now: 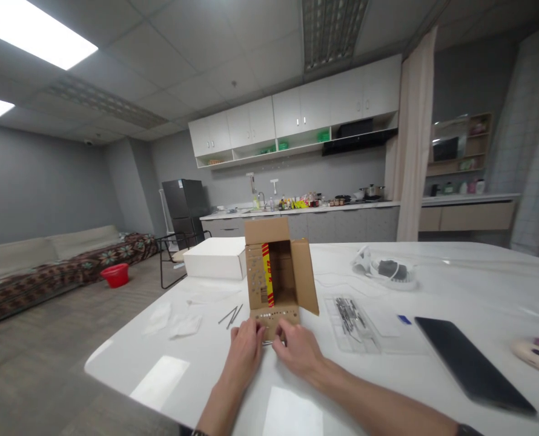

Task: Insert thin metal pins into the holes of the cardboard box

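A cardboard box (257, 272) stands on the white table with its flaps folded out and a red-and-yellow tape strip down it. Its lower flap (276, 316) points toward me and bears rows of small holes or dots. On the left edge of that flap, my left hand (246, 344) is closed, thumb inward. My right hand (299, 350) is closed in a pinch at the flap's right side; whatever lies between its fingertips is too small to make out. Thin metal rods (267, 343) show just under the flap, between the hands.
More thin rods (234, 315) lie left of the box. A clear tray (353, 324) of metal pieces sits to the right, near a black tablet (473, 363). A white box (215, 259) stands behind left; crumpled tissues (185, 326) lie nearer. White cabled gear (385, 269) rests farther right.
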A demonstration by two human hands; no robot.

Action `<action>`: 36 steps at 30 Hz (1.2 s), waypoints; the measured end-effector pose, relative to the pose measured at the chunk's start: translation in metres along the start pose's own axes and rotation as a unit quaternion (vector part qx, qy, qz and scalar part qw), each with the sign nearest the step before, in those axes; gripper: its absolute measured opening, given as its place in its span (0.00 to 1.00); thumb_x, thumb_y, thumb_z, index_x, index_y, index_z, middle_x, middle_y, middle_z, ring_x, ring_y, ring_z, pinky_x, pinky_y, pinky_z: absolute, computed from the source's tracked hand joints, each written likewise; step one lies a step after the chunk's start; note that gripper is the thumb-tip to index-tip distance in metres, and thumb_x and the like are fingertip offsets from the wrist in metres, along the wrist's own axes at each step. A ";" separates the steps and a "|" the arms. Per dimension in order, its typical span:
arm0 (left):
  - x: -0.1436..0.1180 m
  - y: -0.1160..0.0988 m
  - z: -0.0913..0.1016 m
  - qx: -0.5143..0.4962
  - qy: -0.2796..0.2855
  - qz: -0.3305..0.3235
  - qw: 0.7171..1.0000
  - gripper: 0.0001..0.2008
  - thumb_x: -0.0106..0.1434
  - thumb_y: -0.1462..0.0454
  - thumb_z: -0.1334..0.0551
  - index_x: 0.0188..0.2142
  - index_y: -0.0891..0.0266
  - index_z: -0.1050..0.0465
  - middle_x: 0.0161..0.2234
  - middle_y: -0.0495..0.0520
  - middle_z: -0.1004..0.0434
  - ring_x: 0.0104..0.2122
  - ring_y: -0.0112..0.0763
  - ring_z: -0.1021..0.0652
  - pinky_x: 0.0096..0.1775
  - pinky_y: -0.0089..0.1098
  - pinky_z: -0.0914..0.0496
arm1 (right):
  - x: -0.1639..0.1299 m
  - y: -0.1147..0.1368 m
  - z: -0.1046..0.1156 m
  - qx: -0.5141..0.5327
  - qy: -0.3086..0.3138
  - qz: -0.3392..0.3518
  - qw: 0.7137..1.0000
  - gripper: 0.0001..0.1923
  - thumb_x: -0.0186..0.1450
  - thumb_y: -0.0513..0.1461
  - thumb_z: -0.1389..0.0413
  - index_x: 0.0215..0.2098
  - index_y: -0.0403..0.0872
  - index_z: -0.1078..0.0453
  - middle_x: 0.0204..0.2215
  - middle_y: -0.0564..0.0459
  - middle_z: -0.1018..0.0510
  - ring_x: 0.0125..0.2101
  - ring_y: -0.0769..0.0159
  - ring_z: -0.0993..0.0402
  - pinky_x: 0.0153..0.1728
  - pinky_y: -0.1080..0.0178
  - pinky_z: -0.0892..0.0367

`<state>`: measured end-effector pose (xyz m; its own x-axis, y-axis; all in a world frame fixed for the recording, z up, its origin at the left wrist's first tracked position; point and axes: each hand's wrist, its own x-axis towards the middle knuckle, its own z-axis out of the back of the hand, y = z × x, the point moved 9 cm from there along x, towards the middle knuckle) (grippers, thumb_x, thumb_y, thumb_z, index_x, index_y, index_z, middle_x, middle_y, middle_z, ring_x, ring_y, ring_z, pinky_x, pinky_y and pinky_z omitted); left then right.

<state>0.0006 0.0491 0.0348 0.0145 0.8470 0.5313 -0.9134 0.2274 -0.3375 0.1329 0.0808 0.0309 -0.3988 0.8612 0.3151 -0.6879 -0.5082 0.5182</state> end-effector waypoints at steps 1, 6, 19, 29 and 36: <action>0.001 0.002 0.003 -0.014 -0.021 -0.003 1.000 0.13 0.70 0.61 0.52 0.37 0.60 0.32 0.35 0.56 0.23 0.39 0.41 0.23 0.43 0.43 0.34 | 0.000 0.001 0.001 0.001 -0.005 0.003 1.000 0.07 0.64 0.41 0.49 0.36 0.50 0.29 0.28 0.54 0.21 0.27 0.65 0.28 0.28 0.64 0.53; 0.005 0.011 0.018 -0.086 -0.106 0.000 0.991 0.10 0.69 0.60 0.48 0.39 0.59 0.29 0.36 0.55 0.23 0.38 0.40 0.23 0.45 0.45 0.33 | 0.001 0.003 0.002 0.008 -0.011 0.008 1.000 0.07 0.64 0.41 0.49 0.36 0.50 0.30 0.27 0.54 0.21 0.27 0.66 0.29 0.27 0.64 0.53; 0.013 0.002 0.023 -0.120 -0.142 -0.022 0.982 0.12 0.69 0.62 0.50 0.41 0.59 0.27 0.37 0.57 0.26 0.40 0.40 0.24 0.44 0.45 0.30 | 0.005 0.006 0.000 0.015 -0.008 0.026 1.000 0.07 0.64 0.40 0.49 0.37 0.50 0.30 0.30 0.55 0.20 0.29 0.66 0.28 0.29 0.64 0.50; 0.047 -0.007 0.019 -0.102 -0.153 -0.079 0.980 0.15 0.69 0.59 0.51 0.39 0.61 0.26 0.37 0.57 0.29 0.39 0.38 0.25 0.45 0.43 0.27 | 0.003 0.003 0.006 -0.013 -0.009 0.023 1.000 0.07 0.64 0.40 0.49 0.38 0.50 0.30 0.31 0.55 0.20 0.30 0.65 0.28 0.29 0.64 0.50; 0.055 -0.019 0.015 -0.136 -0.192 -0.060 0.970 0.14 0.70 0.61 0.51 0.41 0.61 0.27 0.39 0.57 0.29 0.40 0.38 0.24 0.46 0.43 0.26 | 0.007 0.005 0.005 -0.045 0.011 0.019 0.999 0.10 0.66 0.41 0.50 0.40 0.48 0.29 0.32 0.52 0.20 0.31 0.64 0.27 0.29 0.64 0.50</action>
<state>0.0123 0.0842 0.0825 -0.0859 0.5773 0.8120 -0.7728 0.4757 -0.4200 0.1299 0.0837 0.0401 -0.4390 0.8416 0.3146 -0.7230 -0.5388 0.4324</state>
